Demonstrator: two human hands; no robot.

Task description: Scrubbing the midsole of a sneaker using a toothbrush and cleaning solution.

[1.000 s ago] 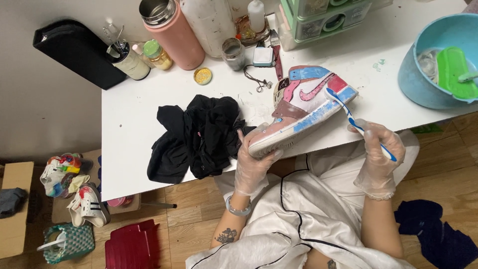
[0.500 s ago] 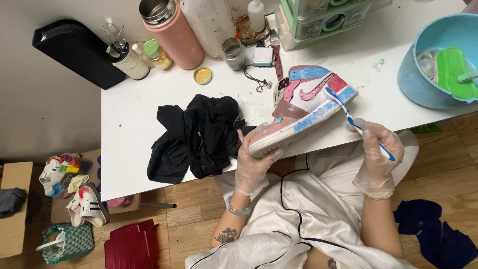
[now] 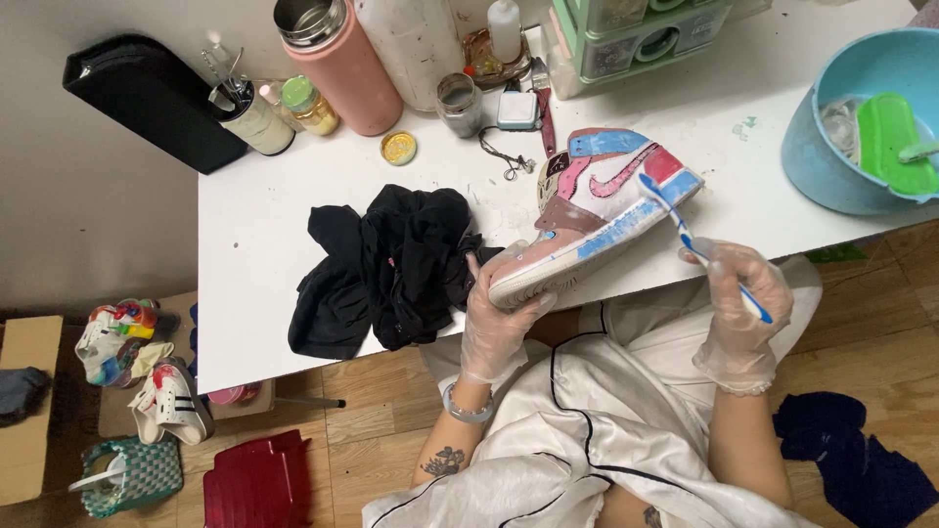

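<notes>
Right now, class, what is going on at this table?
A person in thin gloves sits at a white table. The left hand grips the toe end of a pink, blue and white sneaker, tilting it on its side. The right hand holds a blue toothbrush with its head against the sole edge. A black cloth lies beside the shoe; a blue basin stands to the right.

1. A white rectangular table (image 3: pixel 254 293) with a scuffed top stands against a plain pale grey wall (image 3: pixel 78 196).
2. Below lies a brown wooden plank floor (image 3: pixel 372 430).
3. The light is even and soft, casting faint shadows.
</notes>
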